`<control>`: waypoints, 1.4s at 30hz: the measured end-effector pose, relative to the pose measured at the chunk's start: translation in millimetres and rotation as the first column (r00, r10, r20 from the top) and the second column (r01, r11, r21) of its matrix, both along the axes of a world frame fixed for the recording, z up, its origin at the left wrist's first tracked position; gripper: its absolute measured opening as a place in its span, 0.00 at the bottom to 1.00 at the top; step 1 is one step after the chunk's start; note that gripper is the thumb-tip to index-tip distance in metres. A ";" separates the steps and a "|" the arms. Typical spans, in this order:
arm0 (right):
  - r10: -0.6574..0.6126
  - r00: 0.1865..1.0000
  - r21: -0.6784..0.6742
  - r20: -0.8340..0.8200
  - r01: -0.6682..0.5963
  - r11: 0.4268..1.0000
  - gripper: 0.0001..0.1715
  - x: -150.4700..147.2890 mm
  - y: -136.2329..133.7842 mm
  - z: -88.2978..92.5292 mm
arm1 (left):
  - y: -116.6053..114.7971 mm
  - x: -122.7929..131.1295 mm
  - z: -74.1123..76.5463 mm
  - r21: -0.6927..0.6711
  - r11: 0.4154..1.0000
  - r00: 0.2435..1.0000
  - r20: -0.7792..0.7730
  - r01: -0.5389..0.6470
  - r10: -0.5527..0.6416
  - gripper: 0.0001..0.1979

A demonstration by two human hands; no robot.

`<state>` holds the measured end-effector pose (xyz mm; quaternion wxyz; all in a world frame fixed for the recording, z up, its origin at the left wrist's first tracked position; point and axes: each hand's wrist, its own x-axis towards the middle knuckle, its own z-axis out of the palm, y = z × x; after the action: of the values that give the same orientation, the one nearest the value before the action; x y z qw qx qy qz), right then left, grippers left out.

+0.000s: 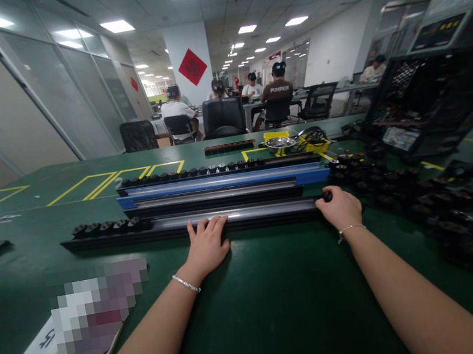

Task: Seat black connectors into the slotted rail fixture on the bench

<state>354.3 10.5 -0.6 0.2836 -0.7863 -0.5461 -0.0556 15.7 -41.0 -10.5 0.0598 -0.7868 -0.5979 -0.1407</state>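
One long black tray (270,210) lies parallel to the far edge of the table (288,314); we count about five black parts (106,227) at its left end and one blue tray (219,185) behind it. We rest the left hand (206,244), fingers open, on the black tray's middle; the right hand (343,208) pinches one small dark piece (327,194) at its right end. Yellow lines (163,165) mark the green table; people (279,89) sit beyond its far edge.

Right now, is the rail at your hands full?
Only partly: the rail has black pieces at its left end, bare channel between left hand and right hand.
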 end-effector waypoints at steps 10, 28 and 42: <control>-0.018 1.000 -0.001 0.013 0.018 1.000 0.23 1.5 -0.7 0.9 | -0.1 1.1 0.2 -0.011 1.000 1.000 -0.008 -0.020 0.020 0.29; -0.048 0.999 -0.002 -0.013 0.048 0.999 0.22 12.3 0.3 -0.3 | 0.8 -0.2 -1.0 -0.001 1.000 1.000 0.002 -0.001 0.001 0.29; -0.074 0.997 0.015 -0.022 0.074 0.997 0.22 18.8 2.8 -2.7 | 0.6 0.1 -1.4 0.012 1.000 1.000 -0.001 -0.002 0.002 0.29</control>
<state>373.1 13.4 -3.2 0.2932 -0.8043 -0.5132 -0.0621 15.8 -40.4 -11.8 0.0648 -0.7859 -0.5979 -0.1438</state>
